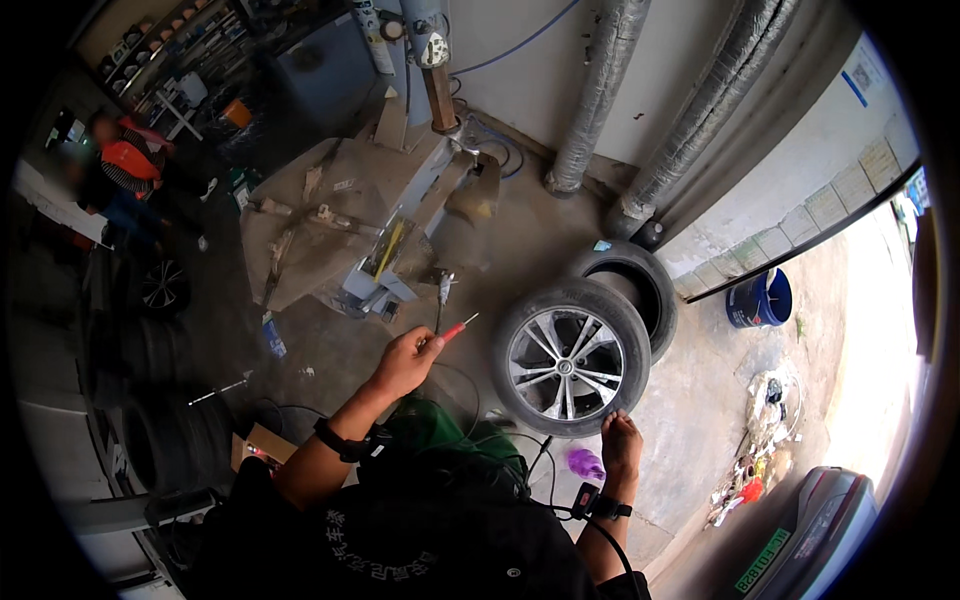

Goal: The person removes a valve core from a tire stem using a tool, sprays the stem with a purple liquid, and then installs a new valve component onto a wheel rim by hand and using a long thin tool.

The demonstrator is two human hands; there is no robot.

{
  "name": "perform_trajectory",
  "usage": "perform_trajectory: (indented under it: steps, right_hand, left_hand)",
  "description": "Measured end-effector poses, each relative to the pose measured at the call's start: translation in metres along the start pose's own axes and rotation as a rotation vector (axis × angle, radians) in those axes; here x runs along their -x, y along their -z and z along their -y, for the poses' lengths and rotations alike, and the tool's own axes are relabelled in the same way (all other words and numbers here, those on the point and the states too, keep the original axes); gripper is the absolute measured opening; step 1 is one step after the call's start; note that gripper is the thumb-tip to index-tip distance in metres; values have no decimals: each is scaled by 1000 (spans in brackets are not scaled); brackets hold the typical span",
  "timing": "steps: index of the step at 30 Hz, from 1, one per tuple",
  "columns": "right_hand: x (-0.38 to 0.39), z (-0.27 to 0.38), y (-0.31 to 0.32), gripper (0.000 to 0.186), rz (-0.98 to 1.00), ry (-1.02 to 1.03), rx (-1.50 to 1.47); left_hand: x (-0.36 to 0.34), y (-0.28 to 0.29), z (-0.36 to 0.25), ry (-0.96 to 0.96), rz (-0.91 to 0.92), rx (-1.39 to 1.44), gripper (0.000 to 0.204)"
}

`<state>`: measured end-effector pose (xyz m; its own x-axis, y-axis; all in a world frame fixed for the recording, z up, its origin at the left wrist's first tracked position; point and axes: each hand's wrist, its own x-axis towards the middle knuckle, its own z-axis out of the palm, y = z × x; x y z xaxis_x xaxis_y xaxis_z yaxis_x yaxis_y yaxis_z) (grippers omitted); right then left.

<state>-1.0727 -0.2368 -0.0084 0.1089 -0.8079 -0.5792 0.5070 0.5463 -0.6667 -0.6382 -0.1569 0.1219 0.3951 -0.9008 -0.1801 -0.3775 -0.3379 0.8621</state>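
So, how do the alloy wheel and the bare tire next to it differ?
Fitting: the alloy wheel has a silver spoked rim; the bare tire has an open centre. View: the alloy wheel shows nearly whole; it partly hides the bare tire. Both are round and dark-edged.

Black printed top (440,545), black wrist straps (340,443), seemingly green trousers (432,432).

Wearer's two hands (405,362) (621,440), one red-handled tool (454,331), two spoked wheels (566,367) (162,285)
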Motion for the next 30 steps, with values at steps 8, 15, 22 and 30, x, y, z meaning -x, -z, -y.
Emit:
perform_trajectory:
  steps: [8,15,22,30]
  right_hand:
    - [3,-16,-121,15,190,-12,-38]
    - [33,-59,-315,33,457,-189,17]
    - [77,-107,-469,43,656,-289,-62]
    - [85,-133,-520,45,677,-345,12]
  left_hand:
    - [-6,95,13,-149,-136,33,25]
    - [-11,186,34,-148,-145,238,18]
    - [-14,252,59,-218,-144,309,18]
    - [-19,282,87,-107,-118,419,18]
